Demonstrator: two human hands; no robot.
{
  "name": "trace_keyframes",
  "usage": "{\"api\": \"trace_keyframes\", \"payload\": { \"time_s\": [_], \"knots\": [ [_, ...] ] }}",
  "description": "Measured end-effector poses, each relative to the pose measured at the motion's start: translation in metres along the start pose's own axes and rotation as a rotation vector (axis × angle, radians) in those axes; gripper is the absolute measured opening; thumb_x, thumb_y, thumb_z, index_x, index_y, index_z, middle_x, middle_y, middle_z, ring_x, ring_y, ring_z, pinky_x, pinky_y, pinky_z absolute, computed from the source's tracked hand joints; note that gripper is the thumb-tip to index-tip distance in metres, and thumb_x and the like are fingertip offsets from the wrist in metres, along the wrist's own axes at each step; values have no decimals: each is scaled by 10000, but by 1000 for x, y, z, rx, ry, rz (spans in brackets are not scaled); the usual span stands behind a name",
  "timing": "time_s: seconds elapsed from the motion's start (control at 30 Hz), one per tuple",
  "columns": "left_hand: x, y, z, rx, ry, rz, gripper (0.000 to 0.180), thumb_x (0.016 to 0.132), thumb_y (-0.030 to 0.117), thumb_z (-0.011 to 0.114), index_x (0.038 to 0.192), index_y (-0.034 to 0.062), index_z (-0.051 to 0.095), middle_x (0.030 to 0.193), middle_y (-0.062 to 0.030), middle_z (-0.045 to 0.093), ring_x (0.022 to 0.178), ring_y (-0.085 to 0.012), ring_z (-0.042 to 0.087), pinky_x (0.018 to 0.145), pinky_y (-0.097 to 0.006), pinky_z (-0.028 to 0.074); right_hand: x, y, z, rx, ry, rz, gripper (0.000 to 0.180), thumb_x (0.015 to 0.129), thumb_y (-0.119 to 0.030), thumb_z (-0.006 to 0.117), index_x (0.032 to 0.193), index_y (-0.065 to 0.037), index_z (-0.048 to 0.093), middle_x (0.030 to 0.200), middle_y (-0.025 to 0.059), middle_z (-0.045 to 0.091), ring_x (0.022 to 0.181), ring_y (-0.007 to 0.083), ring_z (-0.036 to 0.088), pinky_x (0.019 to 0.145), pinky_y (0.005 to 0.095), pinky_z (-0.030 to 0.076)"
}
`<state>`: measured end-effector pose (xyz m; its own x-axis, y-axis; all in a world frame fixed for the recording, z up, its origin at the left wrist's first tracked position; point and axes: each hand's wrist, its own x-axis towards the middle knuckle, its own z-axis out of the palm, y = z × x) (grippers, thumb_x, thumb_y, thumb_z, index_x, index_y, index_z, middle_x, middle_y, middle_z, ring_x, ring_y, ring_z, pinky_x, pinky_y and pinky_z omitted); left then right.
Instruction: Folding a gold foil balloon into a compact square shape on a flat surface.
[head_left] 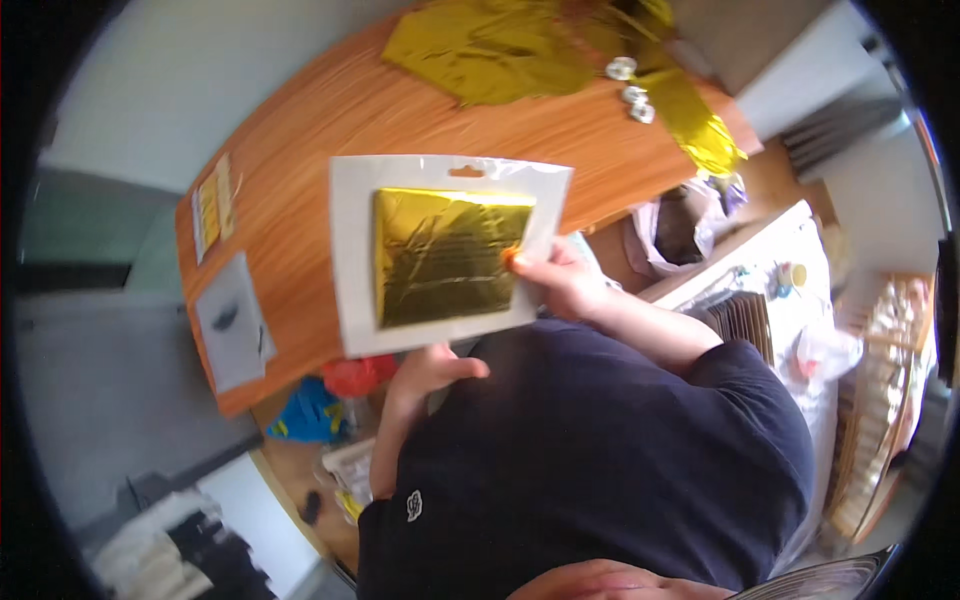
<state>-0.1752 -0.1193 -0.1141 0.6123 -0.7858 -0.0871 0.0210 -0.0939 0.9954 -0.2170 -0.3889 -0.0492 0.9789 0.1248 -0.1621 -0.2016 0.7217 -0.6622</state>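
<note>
In front of my chest is a flat pack: a white backing with a hang hole near the top and a folded sheet of shiny gold foil at its middle. My right hand grips the pack's right edge, thumb on the front and fingers behind it. A small orange spot shows at the thumb tip. Below the pack's lower edge is my left hand, its thumb stretched out to the right and off the front. The pack hides its other fingers, so I cannot tell whether they touch its back.
Gold foil sheeting covers the far part of the wooden table and hangs over its right end. Small clear pieces lie beside it. A white sheet rests at the left. A plastic bag and white surface are right.
</note>
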Motion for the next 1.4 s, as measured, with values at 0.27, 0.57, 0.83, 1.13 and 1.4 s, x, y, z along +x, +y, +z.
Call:
{"api": "trace_keyframes", "payload": {
  "time_s": [0.27,0.57,0.83,1.13,1.4],
  "knots": [
    [60,-86,43,-807,221,-364,457,1047,232,601,1436,9,514,1411,-151,556,1268,-231,528,1078,-363,438,-11,0,-3,12,-112,-25,320,999,-195,695,1278,-44,650,1196,10,701,1111,106,631,973,309,502],
    [76,-12,68,-228,-232,-262,202,1026,40,524,1156,-7,671,1026,-49,647,921,-98,567,834,-223,458,-189,-76,-183,-534,725,-249,388,866,-271,816,1113,7,703,991,64,717,908,146,661,847,297,520],
    [66,-91,46,-530,-426,-478,238,1074,288,409,1034,82,522,875,14,478,761,-83,422,710,-232,347,-433,-67,-282,-636,1495,-245,326,856,-92,736,1155,18,667,1091,91,688,998,203,638,904,333,495],
    [56,-103,38,-174,-262,-360,160,1045,158,605,923,55,599,838,38,563,772,-53,494,724,-201,407,-458,24,-346,-1441,1578,-257,288,800,-39,817,1080,-39,751,1087,90,741,1024,181,665,953,302,496],
    [-65,-149,-39,5,221,-561,144,964,127,721,1050,12,738,852,2,695,732,-71,602,676,-222,478,-487,10,-364,-1462,1658,-99,555,903,-357,766,1320,-30,600,1264,140,648,1200,284,605,1069,418,444]
  ]
}}
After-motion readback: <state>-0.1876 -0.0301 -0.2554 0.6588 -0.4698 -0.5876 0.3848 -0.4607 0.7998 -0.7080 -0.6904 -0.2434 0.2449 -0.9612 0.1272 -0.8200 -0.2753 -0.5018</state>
